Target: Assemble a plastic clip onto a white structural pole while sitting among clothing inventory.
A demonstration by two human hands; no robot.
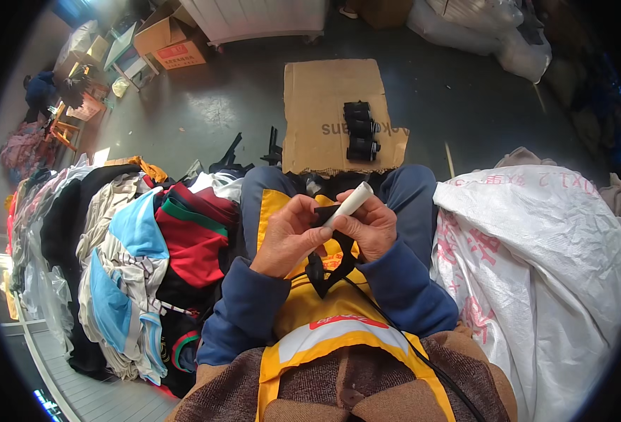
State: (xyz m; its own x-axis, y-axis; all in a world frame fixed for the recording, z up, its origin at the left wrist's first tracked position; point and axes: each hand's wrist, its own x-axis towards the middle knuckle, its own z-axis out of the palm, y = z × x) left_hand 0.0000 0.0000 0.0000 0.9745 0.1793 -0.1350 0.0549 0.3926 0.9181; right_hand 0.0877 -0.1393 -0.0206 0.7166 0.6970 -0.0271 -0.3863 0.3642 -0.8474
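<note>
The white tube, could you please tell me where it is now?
In the head view, the white tube is near the centre, held between the left hand and the right hand, above the yellow apron.

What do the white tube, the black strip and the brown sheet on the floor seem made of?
White tube: paper or plastic, unclear which; smooth, fairly matte.
Black strip: likely fabric, dull; it loops and hangs limply.
Brown sheet: probably matte cardboard, judging by colour and ragged edge.

It's a head-worn fisheye, looking steeply down at the left hand [283, 238] and right hand [372, 228] from pretty close. Floor [236, 95] shows up top.
</note>
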